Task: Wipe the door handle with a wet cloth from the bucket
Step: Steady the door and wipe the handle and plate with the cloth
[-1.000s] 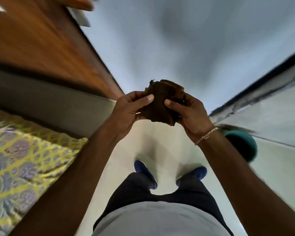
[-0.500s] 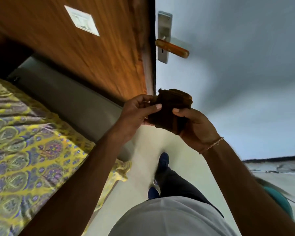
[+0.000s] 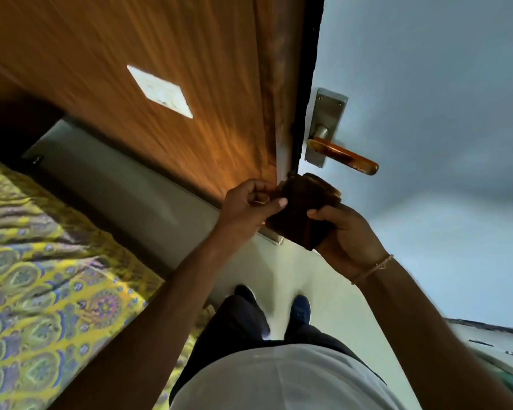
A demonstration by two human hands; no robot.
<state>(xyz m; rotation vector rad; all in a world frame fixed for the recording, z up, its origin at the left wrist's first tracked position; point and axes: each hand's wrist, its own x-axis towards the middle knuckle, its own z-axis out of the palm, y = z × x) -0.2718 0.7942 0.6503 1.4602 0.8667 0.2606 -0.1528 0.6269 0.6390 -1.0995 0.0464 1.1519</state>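
Door handle point(image 3: 345, 156) juts free just above my cloth point(image 3: 304, 210), not touching. Left hand point(image 3: 247, 204) and right hand point(image 3: 348, 242) both closed on cloth.

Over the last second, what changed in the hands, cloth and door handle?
The view swung toward the door; the amber lever door handle came into sight and now lies close above the dark brown cloth. Unchanged: left hand and right hand both grip the cloth, not yet touching the handle.

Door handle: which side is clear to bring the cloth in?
Free: pale door face right of and below the door handle. Crowded: its left end, at the metal plate and dark door edge. Both hands hold the cloth just below, not touching.
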